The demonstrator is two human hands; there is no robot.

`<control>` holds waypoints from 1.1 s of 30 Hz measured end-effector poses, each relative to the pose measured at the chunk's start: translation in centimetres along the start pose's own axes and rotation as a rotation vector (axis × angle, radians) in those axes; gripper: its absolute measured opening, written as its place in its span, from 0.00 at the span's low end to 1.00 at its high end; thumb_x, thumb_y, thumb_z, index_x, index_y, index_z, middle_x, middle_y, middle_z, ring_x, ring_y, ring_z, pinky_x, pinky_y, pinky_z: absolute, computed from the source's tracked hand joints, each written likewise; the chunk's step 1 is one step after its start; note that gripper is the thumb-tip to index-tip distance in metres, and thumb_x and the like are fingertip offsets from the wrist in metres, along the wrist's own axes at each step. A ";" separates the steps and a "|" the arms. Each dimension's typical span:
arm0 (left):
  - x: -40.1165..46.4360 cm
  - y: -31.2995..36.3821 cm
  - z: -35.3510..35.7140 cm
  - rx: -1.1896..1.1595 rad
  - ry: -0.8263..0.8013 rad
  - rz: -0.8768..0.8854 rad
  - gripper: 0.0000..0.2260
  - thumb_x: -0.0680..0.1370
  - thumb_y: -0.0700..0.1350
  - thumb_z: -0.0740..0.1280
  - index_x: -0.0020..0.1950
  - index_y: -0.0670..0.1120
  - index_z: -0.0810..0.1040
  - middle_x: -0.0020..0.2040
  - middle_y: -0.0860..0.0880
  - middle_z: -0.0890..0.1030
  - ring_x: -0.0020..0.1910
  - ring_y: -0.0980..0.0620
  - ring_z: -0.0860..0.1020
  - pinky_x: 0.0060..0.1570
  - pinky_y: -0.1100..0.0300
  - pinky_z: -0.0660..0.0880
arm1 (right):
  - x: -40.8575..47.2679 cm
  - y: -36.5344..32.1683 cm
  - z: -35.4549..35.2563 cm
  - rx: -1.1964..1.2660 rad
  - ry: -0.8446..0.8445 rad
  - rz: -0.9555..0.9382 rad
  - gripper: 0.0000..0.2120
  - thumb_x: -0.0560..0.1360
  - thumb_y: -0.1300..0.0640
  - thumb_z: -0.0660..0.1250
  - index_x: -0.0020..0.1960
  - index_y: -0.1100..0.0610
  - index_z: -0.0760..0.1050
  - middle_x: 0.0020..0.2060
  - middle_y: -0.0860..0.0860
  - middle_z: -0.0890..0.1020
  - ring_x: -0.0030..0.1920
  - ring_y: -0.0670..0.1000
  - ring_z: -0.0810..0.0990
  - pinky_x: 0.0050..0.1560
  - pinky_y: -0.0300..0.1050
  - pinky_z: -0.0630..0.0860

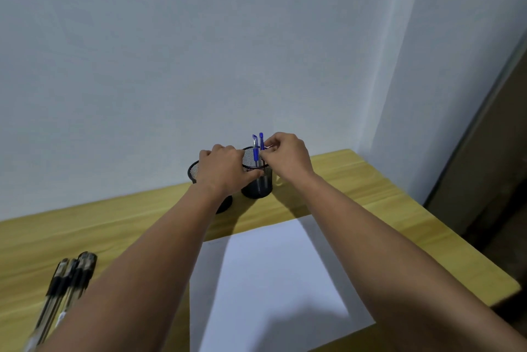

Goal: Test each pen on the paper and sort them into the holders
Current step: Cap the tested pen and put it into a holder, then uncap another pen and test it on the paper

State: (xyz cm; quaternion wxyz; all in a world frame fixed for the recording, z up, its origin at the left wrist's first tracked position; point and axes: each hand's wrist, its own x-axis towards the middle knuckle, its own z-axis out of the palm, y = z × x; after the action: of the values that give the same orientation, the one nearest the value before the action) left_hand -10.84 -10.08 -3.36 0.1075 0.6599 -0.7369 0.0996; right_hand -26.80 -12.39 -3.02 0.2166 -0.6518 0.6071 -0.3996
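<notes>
Pens are the matter here, though the biggest thing on the yellow wooden table point(370, 180) is the white sheet of paper point(271, 280), flat and rectangular, lying near the front edge between the person's forearms. Behind it, close to the pale wall, stand two round black mesh holders, touching or nearly so. The left holder point(193, 170) is mostly hidden by the left hand point(225, 169), whose grip curls around the rim of the right holder point(256, 186). Three blue-capped pens point(255, 153) stand nearly upright in the right holder, long axes vertical, caps up, clear barrels showing through the mesh. The right hand point(285, 157) pinches one of these pens near its cap with curled fingertips. At the table's left front lies a bundle of black-capped pens point(68, 280), side by side, caps pointing away toward the wall, slim clear barrels running back to the near edge.
</notes>
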 end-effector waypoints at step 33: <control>-24.3 -21.6 -1.3 -0.217 -0.038 -0.450 0.16 0.79 0.56 0.65 0.63 0.53 0.82 0.64 0.52 0.80 0.61 0.46 0.78 0.54 0.49 0.79 | -18.9 -14.3 17.1 -0.134 -0.644 -0.155 0.09 0.74 0.54 0.77 0.38 0.54 0.81 0.40 0.52 0.87 0.46 0.55 0.86 0.50 0.49 0.83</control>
State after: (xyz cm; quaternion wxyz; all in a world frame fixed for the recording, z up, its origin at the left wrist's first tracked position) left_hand 13.25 11.06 -9.04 0.1835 0.7938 -0.5796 -0.0192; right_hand -3.51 4.83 -6.98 0.3227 -0.8015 0.4813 -0.1476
